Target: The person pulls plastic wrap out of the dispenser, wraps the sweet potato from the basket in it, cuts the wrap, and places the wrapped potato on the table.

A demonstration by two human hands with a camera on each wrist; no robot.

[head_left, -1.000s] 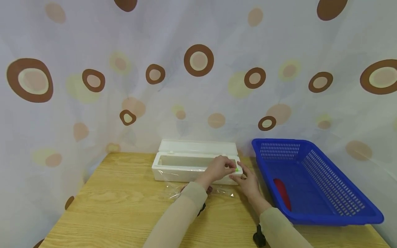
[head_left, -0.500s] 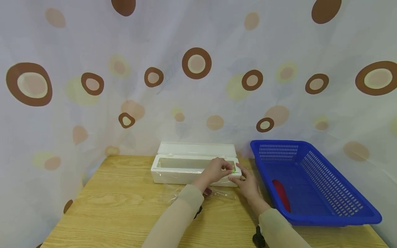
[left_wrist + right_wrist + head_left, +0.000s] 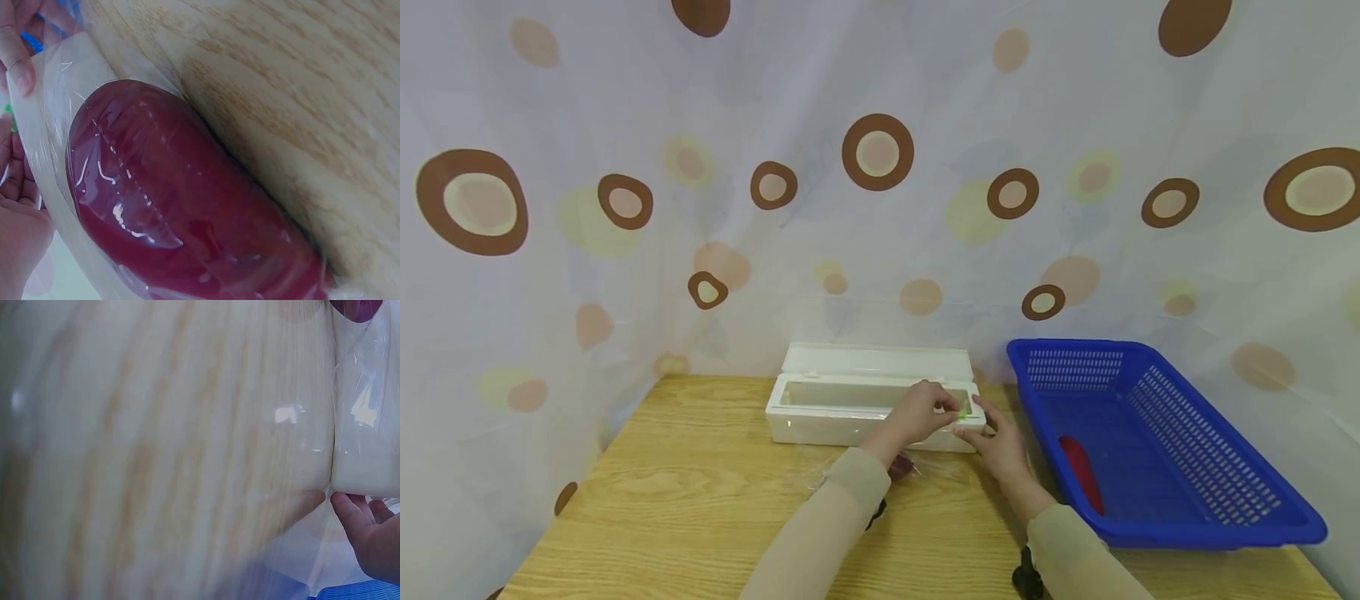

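The left hand [image 3: 917, 411] pinched a small green tab [image 3: 962, 414] at the front rim of the white box [image 3: 820, 431], near its right end, while the right hand [image 3: 1002, 447] gripped that end, thumb against the front. It looked to me like cutting the clear film [image 3: 65, 65] that trailed over the box's front. To do that well, I judged, the tab wanted light downward pressure and one steady run along the rim, the film kept flat and taut, the right fingers clear of its path and the box held from skidding or tipping.

The box stood by the surface [image 3: 647, 500]'s back edge, lid [image 3: 877, 362] raised behind it; what lay in its long opening I couldn't make out. In front of it, on the surface, a dark red-purple thing [image 3: 169, 194] lay under the film, partly hidden in the head view by the left sleeve [image 3: 831, 521]. The blue basket [image 3: 1213, 532], by the surface's right edge, held a red, longish thing [image 3: 1081, 473] against its left wall.
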